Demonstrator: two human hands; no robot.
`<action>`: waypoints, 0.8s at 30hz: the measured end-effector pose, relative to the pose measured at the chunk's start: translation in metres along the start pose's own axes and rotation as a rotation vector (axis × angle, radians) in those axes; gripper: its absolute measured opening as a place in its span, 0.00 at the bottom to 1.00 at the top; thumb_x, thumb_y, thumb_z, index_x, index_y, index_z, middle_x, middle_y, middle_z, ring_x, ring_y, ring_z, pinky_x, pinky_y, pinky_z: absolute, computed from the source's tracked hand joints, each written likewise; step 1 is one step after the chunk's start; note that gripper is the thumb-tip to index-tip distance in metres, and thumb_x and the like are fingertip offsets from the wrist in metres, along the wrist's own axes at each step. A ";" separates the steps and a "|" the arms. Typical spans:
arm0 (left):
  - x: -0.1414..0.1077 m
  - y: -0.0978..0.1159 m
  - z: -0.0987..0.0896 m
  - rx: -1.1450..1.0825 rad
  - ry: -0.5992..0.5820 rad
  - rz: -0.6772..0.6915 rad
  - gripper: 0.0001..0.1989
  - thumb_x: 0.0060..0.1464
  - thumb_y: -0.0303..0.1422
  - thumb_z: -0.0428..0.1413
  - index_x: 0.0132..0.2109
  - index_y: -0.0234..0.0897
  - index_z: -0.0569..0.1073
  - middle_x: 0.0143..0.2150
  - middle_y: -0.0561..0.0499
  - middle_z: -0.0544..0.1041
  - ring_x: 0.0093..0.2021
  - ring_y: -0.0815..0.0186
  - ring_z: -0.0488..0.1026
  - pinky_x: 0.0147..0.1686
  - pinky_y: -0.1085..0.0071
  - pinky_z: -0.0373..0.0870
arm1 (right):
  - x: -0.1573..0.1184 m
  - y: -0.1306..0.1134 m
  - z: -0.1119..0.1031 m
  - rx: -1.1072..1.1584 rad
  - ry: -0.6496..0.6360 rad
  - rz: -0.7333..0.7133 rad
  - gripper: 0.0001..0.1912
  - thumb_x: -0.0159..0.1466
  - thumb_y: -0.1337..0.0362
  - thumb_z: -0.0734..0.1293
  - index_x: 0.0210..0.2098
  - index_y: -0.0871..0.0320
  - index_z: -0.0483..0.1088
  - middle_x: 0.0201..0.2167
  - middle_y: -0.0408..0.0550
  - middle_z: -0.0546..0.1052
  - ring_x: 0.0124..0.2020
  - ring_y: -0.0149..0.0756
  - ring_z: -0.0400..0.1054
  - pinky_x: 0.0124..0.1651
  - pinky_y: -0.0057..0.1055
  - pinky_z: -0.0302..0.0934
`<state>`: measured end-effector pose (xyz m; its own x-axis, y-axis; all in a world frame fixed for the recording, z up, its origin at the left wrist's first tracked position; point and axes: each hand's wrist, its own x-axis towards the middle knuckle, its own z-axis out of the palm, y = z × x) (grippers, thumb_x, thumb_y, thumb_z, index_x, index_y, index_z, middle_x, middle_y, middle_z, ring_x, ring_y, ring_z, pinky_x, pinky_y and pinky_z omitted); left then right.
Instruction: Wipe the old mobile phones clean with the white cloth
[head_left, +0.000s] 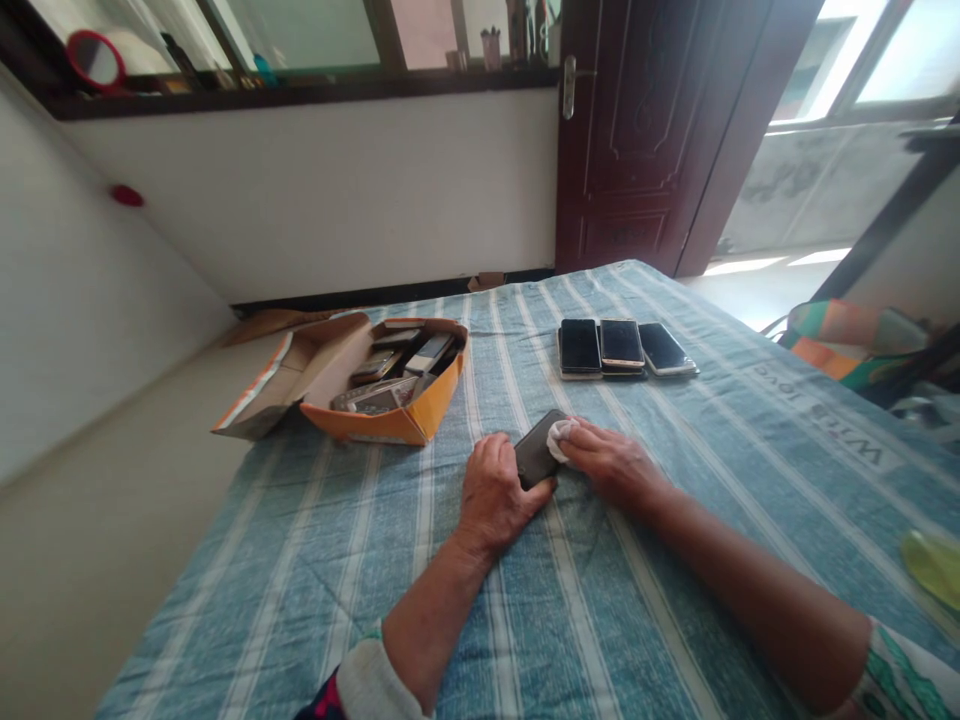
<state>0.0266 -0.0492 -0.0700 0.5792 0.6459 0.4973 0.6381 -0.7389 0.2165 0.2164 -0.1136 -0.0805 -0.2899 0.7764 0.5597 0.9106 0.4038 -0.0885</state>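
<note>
A dark grey mobile phone (535, 455) rests on the striped blue cloth in front of me. My left hand (499, 490) grips its near left side, thumb along the lower edge. Pinched in the fingers of my right hand (611, 460) is a crumpled white tissue (559, 440), pressed against the phone's right part. To the left stands an open orange cardboard box (420, 420) with several old phones (379, 366) inside. Farther off at the right, short stacks of phones lie side by side: a black one (580, 346), a gold-rimmed one (621, 342) and a silver-edged one (664, 348) on top.
The blue striped cloth (390, 580) covers the whole surface, whose left edge drops to a pale floor (90, 540). The box's lid flap (259, 400) sticks out leftward. A yellow-green object (930, 568) lies at the right edge. Beyond are a white wall (337, 200) and a dark red door (637, 130).
</note>
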 end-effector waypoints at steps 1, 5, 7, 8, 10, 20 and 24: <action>0.000 0.000 -0.001 0.000 -0.002 0.001 0.20 0.42 0.40 0.65 0.40 0.33 0.69 0.42 0.40 0.73 0.45 0.51 0.71 0.47 0.54 0.73 | -0.001 0.008 -0.002 -0.017 -0.010 0.037 0.18 0.68 0.73 0.57 0.51 0.56 0.72 0.48 0.50 0.77 0.60 0.42 0.64 0.59 0.38 0.64; 0.000 0.000 0.000 -0.006 0.016 -0.001 0.23 0.42 0.40 0.65 0.42 0.32 0.69 0.43 0.39 0.73 0.46 0.50 0.71 0.47 0.54 0.73 | -0.003 0.025 -0.013 -0.014 0.023 0.217 0.20 0.66 0.76 0.56 0.49 0.56 0.73 0.48 0.51 0.77 0.58 0.42 0.66 0.57 0.38 0.65; 0.000 0.000 0.001 -0.004 0.020 0.003 0.23 0.41 0.41 0.66 0.42 0.32 0.69 0.43 0.39 0.73 0.46 0.50 0.71 0.46 0.54 0.73 | -0.002 0.019 -0.017 0.055 0.116 0.214 0.22 0.66 0.77 0.55 0.51 0.57 0.72 0.50 0.51 0.76 0.58 0.41 0.66 0.59 0.38 0.64; 0.000 -0.001 0.002 -0.001 0.019 0.007 0.23 0.41 0.41 0.66 0.42 0.32 0.70 0.42 0.39 0.73 0.45 0.50 0.72 0.46 0.54 0.73 | -0.001 0.013 -0.017 0.098 0.157 0.167 0.22 0.67 0.76 0.54 0.53 0.57 0.71 0.52 0.51 0.75 0.59 0.40 0.65 0.61 0.38 0.62; 0.000 -0.002 0.004 0.005 0.021 0.016 0.22 0.42 0.40 0.65 0.41 0.31 0.70 0.42 0.39 0.74 0.44 0.51 0.72 0.45 0.54 0.73 | 0.002 -0.003 -0.012 0.153 0.153 0.015 0.21 0.68 0.74 0.55 0.55 0.56 0.69 0.53 0.50 0.74 0.61 0.39 0.63 0.62 0.38 0.61; 0.002 0.003 -0.003 -0.008 0.007 -0.003 0.23 0.40 0.39 0.66 0.41 0.31 0.70 0.42 0.39 0.74 0.43 0.51 0.72 0.44 0.55 0.74 | 0.002 0.020 -0.002 -0.036 -0.022 0.121 0.18 0.67 0.74 0.57 0.50 0.55 0.73 0.48 0.50 0.77 0.58 0.43 0.66 0.55 0.37 0.67; 0.001 0.003 -0.001 -0.014 0.001 -0.006 0.22 0.41 0.39 0.66 0.40 0.32 0.70 0.42 0.39 0.74 0.44 0.51 0.71 0.45 0.55 0.73 | 0.001 0.020 -0.015 0.038 0.103 0.208 0.23 0.66 0.77 0.54 0.52 0.56 0.71 0.50 0.51 0.76 0.57 0.41 0.67 0.57 0.40 0.65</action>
<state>0.0286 -0.0508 -0.0674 0.5753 0.6498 0.4967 0.6339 -0.7380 0.2313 0.2393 -0.1124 -0.0692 -0.0633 0.7921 0.6071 0.9352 0.2594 -0.2409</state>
